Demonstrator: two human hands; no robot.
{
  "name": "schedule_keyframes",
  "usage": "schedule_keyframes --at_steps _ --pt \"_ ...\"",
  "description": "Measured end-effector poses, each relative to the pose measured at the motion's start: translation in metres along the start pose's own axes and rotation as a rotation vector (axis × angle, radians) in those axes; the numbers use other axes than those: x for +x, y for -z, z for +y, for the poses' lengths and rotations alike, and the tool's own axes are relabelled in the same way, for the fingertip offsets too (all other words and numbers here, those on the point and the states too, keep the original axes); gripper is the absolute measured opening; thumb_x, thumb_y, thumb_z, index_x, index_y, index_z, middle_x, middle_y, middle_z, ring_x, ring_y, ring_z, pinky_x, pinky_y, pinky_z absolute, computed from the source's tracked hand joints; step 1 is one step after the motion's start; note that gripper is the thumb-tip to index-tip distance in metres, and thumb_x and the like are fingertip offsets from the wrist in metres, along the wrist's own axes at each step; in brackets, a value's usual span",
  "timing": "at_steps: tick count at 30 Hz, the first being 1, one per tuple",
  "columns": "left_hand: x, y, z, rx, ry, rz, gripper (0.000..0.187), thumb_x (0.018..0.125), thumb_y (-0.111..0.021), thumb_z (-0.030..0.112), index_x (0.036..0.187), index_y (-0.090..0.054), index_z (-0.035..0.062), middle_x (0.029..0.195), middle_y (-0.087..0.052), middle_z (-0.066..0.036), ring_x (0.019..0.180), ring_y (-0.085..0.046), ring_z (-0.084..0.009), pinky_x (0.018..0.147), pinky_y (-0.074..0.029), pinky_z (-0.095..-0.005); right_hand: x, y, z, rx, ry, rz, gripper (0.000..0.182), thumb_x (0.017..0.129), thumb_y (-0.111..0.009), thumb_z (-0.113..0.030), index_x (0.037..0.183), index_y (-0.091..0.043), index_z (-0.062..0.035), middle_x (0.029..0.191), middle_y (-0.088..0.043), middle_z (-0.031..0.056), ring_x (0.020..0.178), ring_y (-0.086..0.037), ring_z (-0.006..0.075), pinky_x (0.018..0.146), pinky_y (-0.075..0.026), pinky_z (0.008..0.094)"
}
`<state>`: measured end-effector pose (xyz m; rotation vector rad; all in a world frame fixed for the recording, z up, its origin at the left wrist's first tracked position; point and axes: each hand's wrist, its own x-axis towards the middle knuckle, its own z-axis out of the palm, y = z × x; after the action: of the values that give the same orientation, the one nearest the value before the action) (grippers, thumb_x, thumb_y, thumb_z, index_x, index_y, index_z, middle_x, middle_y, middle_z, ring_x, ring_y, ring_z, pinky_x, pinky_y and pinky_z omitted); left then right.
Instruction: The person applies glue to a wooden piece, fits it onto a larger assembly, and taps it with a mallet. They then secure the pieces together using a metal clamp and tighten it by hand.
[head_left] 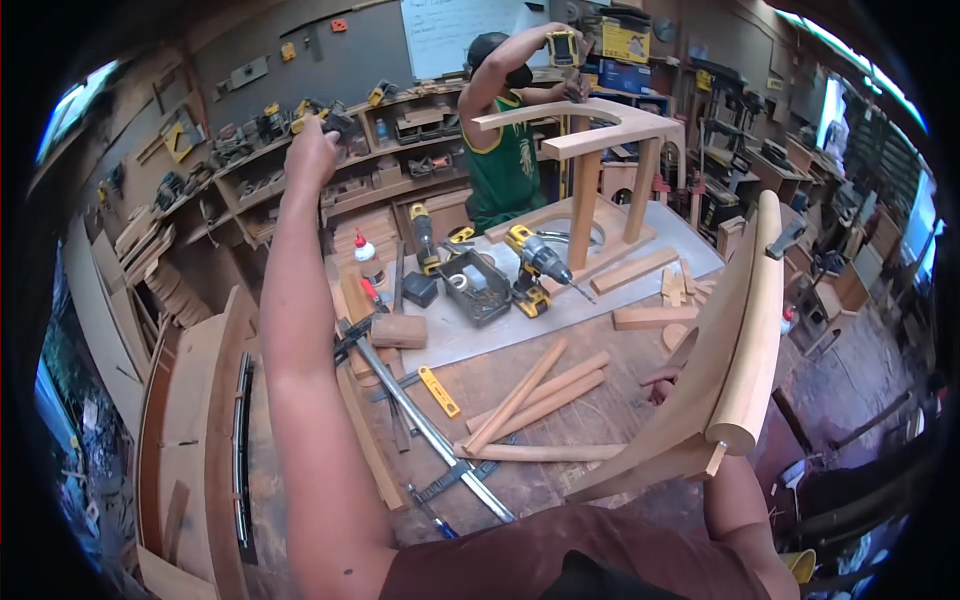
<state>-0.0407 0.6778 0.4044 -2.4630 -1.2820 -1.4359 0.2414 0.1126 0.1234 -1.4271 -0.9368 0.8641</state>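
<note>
My left hand (312, 158) is stretched out at the top of the back shelf, fingers closed round a yellow-and-black power tool (318, 116), partly hidden by the hand. On the right, a curved wooden panel (690, 370) with a thick rounded rail (755, 320) stands tilted up in front of me. Fingers of my right hand (661, 384) show curled at the panel's inner edge; the rest of that hand is behind the wood. Below it on the bench lie several round wooden rods (540, 400), a bar clamp (430, 430) and a yellow level (438, 391).
Across the bench a person in a green top (505, 170) works a drill (563, 48) over a wooden chair frame (615, 130). Two drills (538, 256), a black parts tray (477, 290) and a glue bottle (367, 252) stand mid-bench. A curved wooden piece (215, 430) is at left.
</note>
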Motion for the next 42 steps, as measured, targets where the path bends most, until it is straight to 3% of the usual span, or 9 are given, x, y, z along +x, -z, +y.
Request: schedule_keyframes --at_steps 5,13,16,17,20,21,24,34,42 --pt "0.049 0.038 0.044 -0.173 -0.090 0.518 0.021 0.095 -0.056 0.024 0.109 -0.054 0.0085 0.089 -0.067 -0.026 0.092 -0.063 -0.0482 0.075 -0.047 -0.0559 -0.001 -0.003 -0.006 0.011 -0.027 0.026 0.029 0.092 -0.062 -0.021 0.112 -0.066 -0.0002 0.080 -0.065 0.0042 0.073 -0.062 0.0129 0.066 -0.051 0.0258" --pt "0.142 0.043 0.090 -0.481 0.183 0.413 0.025 0.092 -0.060 0.022 0.110 -0.057 0.0038 0.108 -0.067 -0.022 0.104 -0.064 -0.0368 0.087 -0.049 -0.0462 -0.007 -0.009 -0.011 0.017 -0.118 0.075 0.030 0.091 -0.062 -0.021 0.113 -0.066 -0.0002 0.083 -0.065 0.0051 0.075 -0.063 0.0141 0.068 -0.051 0.0270" --pt "0.153 0.033 0.094 -0.564 0.144 0.454 0.028 0.092 -0.059 0.023 0.112 -0.058 0.0038 0.109 -0.067 -0.021 0.103 -0.064 -0.0362 0.087 -0.049 -0.0453 -0.006 -0.009 -0.015 0.008 -0.130 0.082 0.030 0.091 -0.062 -0.021 0.114 -0.065 -0.0002 0.084 -0.066 0.0055 0.076 -0.063 0.0146 0.068 -0.051 0.0275" --pt "0.172 0.018 0.086 -0.562 0.102 0.560 0.025 0.094 -0.058 0.024 0.106 -0.063 0.0024 0.100 -0.069 -0.018 0.093 -0.066 -0.0338 0.082 -0.050 -0.0430 -0.010 -0.010 -0.013 0.010 -0.146 0.088 0.031 0.091 -0.062 -0.021 0.114 -0.065 -0.0001 0.085 -0.066 0.0056 0.077 -0.063 0.0148 0.068 -0.051 0.0277" --pt "0.195 0.004 0.078 -0.911 0.154 0.441 0.027 0.096 -0.057 0.026 0.095 -0.067 0.0010 0.087 -0.070 -0.015 0.082 -0.066 -0.0294 0.075 -0.049 -0.0403 -0.008 -0.011 -0.015 0.006 -0.163 0.094 0.031 0.091 -0.062 -0.020 0.114 -0.065 -0.0001 0.086 -0.066 0.0060 0.077 -0.063 0.0152 0.069 -0.052 0.0281" --pt "0.192 0.002 0.081 -0.977 0.152 0.507 0.029 0.098 -0.056 0.026 0.089 -0.069 0.0013 0.079 -0.069 -0.010 0.073 -0.063 -0.0216 0.069 -0.047 -0.0362 -0.008 -0.011 -0.015 0.002 -0.168 0.095 0.031 0.091 -0.062 -0.020 0.114 -0.065 -0.0001 0.086 -0.066 0.0061 0.078 -0.063 0.0154 0.069 -0.052 0.0283" --pt "0.185 0.002 0.084 -1.085 0.205 0.465 0.027 0.098 -0.056 0.025 0.093 -0.070 0.0021 0.080 -0.069 -0.007 0.071 -0.061 -0.0163 0.067 -0.047 -0.0337 -0.006 -0.013 -0.015 0.001 -0.182 0.099 0.032 0.091 -0.062 -0.020 0.115 -0.065 -0.0001 0.088 -0.066 0.0064 0.079 -0.063 0.0159 0.070 -0.052 0.0288" --pt "0.205 -0.021 0.072 -1.241 0.100 0.509 0.024 0.097 -0.060 0.018 0.108 -0.069 -0.0011 0.089 -0.070 -0.006 0.078 -0.060 -0.0130 0.074 -0.047 -0.0297 0.002 -0.014 -0.012 -0.002 -0.176 0.104 0.033 0.091 -0.062 -0.020 0.117 -0.064 0.0000 0.092 -0.066 0.0076 0.082 -0.063 0.0174 0.072 -0.052 0.0304" --pt "0.200 -0.010 0.076 -1.214 0.127 0.419 0.023 0.097 -0.060 0.019 0.102 -0.069 -0.0010 0.088 -0.069 -0.004 0.074 -0.056 -0.0113 0.071 -0.045 -0.0281 0.008 -0.015 -0.012 -0.011 -0.146 0.090 0.034 0.091 -0.062 -0.020 0.118 -0.063 0.0000 0.095 -0.066 0.0086 0.084 -0.064 0.0187 0.074 -0.052 0.0316"
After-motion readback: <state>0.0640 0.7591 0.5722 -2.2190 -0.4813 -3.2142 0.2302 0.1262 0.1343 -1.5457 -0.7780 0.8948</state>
